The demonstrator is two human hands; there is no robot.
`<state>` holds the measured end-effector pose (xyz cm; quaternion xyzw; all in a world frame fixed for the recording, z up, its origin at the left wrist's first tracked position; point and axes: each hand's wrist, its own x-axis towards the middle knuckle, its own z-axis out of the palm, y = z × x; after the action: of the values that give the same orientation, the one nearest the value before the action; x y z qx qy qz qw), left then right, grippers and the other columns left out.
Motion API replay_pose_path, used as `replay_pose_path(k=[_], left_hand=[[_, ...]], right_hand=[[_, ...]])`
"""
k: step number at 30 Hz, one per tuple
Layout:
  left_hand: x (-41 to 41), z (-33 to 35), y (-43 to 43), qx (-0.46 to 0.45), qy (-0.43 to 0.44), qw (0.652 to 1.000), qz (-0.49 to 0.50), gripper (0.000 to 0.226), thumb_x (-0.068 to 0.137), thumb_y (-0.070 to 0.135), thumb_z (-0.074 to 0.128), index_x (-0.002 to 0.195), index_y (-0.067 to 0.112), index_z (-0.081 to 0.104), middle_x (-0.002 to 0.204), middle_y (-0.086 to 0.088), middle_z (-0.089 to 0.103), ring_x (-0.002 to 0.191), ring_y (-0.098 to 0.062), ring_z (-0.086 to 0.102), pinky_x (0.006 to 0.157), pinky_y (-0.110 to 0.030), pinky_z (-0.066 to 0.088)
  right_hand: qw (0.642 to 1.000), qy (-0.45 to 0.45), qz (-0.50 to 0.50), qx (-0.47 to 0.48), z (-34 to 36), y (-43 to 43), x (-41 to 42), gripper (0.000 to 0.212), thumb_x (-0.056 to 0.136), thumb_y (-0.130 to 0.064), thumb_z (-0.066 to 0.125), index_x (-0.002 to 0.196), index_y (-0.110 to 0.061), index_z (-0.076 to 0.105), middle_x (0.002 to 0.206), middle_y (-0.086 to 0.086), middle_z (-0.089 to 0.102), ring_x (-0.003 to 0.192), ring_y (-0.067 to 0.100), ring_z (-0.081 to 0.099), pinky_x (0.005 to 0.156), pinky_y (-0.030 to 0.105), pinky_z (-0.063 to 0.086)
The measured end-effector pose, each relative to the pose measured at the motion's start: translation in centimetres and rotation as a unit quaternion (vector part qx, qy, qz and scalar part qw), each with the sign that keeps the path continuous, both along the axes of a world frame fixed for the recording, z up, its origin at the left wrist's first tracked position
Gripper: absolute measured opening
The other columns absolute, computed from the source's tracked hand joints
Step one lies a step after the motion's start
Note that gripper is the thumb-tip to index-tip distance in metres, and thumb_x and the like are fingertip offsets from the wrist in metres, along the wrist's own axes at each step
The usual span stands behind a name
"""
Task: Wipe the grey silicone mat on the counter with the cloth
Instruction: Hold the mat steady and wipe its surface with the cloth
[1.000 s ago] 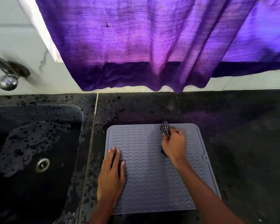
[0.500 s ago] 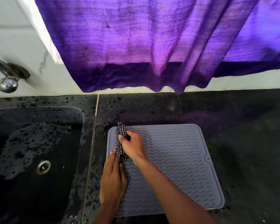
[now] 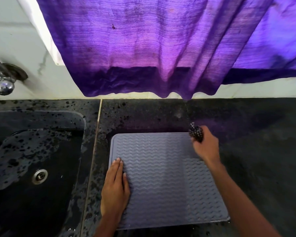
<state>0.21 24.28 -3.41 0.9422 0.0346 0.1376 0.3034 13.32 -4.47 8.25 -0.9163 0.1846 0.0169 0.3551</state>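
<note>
A purple curtain [image 3: 152, 48] hangs over the white wall [image 3: 15, 48], far beyond the fingertips; its dark lower edge ends just above the black counter [image 3: 263, 159]. Left of the fingers of the left hand there is a black sink [image 3: 32, 168] with a round metal drain [image 3: 39, 176], and wet patches on its floor. A chrome tap [image 3: 2, 79] sticks out of the wall above the sink.

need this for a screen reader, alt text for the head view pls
A person's right hand holds a checked cloth at the far right corner of a grey mat on a black counter; the left hand lies flat on its left edge.
</note>
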Motion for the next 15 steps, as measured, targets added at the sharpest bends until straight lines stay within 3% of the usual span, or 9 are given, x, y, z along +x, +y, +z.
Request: replay_pose_path(k=[2,4,8,12,15], left_hand=[[0.0,0.1,-0.1,-0.004,0.000,1.000,0.001,0.049,0.102,0.027,0.038,0.139,-0.001,0.054,0.147,-0.008,0.052,0.137,-0.021,0.049,0.115,-0.029,0.036],[0.0,0.2,-0.2,-0.018,0.001,1.000,0.011,0.048,0.102,0.027,0.039,0.138,0.000,0.055,0.146,-0.007,0.053,0.135,-0.020,0.050,0.116,-0.023,0.033],[0.0,0.3,-0.3,-0.021,0.005,1.000,0.010,0.047,0.101,0.024,0.040,0.138,0.000,0.055,0.146,-0.007,0.054,0.135,-0.020,0.050,0.117,-0.017,0.027],[0.1,0.3,-0.2,-0.014,0.014,1.000,0.005,0.048,0.101,0.025,0.039,0.139,0.001,0.054,0.147,-0.007,0.052,0.137,-0.020,0.049,0.118,-0.018,0.026],[0.1,0.2,-0.1,-0.010,0.024,1.000,0.003,0.048,0.102,0.025,0.038,0.141,0.002,0.053,0.149,-0.006,0.051,0.138,-0.019,0.047,0.119,-0.019,0.025]], right_hand=[[0.993,0.017,0.047,-0.103,-0.8,-2.3,0.5,0.035,0.082,-0.008,0.065,0.113,-0.022,0.058,0.100,0.012,0.069,0.095,0.032,0.064,0.083,0.043,0.053],[0.985,0.025,0.091,-0.147,-1.4,-2.7,1.0,0.036,0.081,-0.005,0.063,0.110,-0.026,0.060,0.097,0.011,0.069,0.093,0.034,0.063,0.077,0.042,0.054],[0.962,-0.016,0.155,-0.225,-2.4,-1.1,1.8,0.040,0.073,0.006,0.064,0.107,-0.014,0.064,0.091,0.014,0.068,0.088,0.036,0.062,0.071,0.038,0.050],[0.951,-0.034,0.179,-0.248,-3.3,0.1,2.3,0.046,0.064,0.008,0.066,0.105,-0.011,0.065,0.087,0.015,0.067,0.084,0.037,0.063,0.069,0.040,0.049],[0.938,-0.039,0.251,-0.237,-3.3,2.0,2.9,0.052,0.061,0.006,0.068,0.108,-0.016,0.066,0.092,0.012,0.069,0.090,0.036,0.062,0.072,0.040,0.050]])
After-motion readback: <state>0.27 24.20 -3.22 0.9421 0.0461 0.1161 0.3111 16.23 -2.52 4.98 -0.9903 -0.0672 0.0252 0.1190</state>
